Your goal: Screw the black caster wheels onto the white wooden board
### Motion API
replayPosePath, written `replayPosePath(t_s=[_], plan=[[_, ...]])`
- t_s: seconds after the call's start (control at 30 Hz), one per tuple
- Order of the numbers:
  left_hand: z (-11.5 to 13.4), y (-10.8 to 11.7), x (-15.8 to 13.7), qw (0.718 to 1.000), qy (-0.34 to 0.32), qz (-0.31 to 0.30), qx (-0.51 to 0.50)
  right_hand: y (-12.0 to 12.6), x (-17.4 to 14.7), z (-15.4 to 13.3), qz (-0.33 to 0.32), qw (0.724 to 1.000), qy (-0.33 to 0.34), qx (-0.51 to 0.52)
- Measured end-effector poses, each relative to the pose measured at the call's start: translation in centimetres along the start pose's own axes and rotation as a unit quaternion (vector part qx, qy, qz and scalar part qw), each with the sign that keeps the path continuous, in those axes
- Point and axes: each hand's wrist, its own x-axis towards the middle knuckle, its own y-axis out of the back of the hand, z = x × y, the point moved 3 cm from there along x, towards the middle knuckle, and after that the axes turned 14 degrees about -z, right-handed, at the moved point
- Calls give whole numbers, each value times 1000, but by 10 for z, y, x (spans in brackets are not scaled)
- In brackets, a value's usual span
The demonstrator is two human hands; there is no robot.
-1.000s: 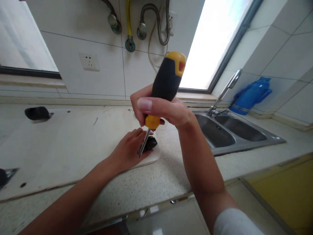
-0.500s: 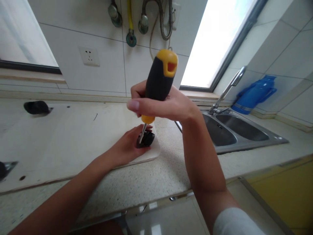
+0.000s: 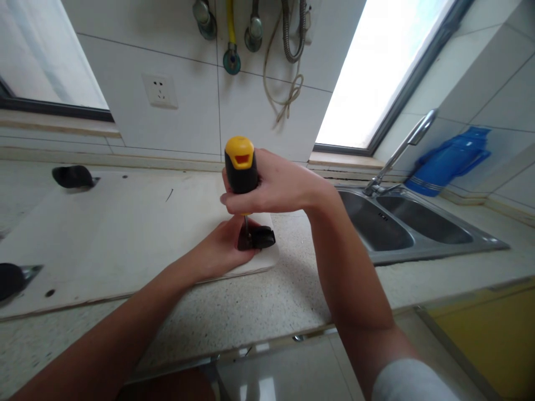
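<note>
My right hand point(image 3: 267, 184) is wrapped round the black and yellow handle of a screwdriver point(image 3: 241, 167), held nearly upright. Its metal shaft points down at the dark base of a black caster point(image 3: 263, 236); the tip's exact contact is too small to make out. With fingers curled about the caster's base, my left hand point(image 3: 223, 245) keeps it against the right end of a white board point(image 3: 137, 234). Some left fingers are hidden behind the caster and the right hand.
Two more black casters, one at the back left point(image 3: 74, 177) and one at the front left point(image 3: 12, 278), are on the board. A double sink point(image 3: 418, 228) with a faucet point(image 3: 401, 150) is to the right, beside a blue thermos jug point(image 3: 451, 161). Pipe valves point(image 3: 232, 60) hang on the tiled wall.
My right hand has brought the screwdriver lower and turned it from a tilt to nearly upright. The caster's wheel has swung a little to the right. The view has shifted slightly.
</note>
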Motion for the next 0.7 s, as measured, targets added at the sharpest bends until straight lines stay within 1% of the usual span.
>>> replayPosePath(t_s=[0.1, 0.17, 0.3, 0.5, 0.7], plan=[[1, 0, 0, 999, 33, -3, 10, -1, 3, 3, -11, 999, -21, -22], [4, 0, 1, 999, 39, -5, 17, -1, 5, 5, -16, 999, -30, -36], [7, 0, 1, 998, 40, 0, 41, -3, 7, 7, -23, 998, -32, -45], [5, 0, 0, 999, 27, 5, 32, -2, 4, 6, -28, 998, -38, -41], [4, 0, -1, 999, 36, 8, 40, -2, 4, 7, -31, 998, -35, -43]])
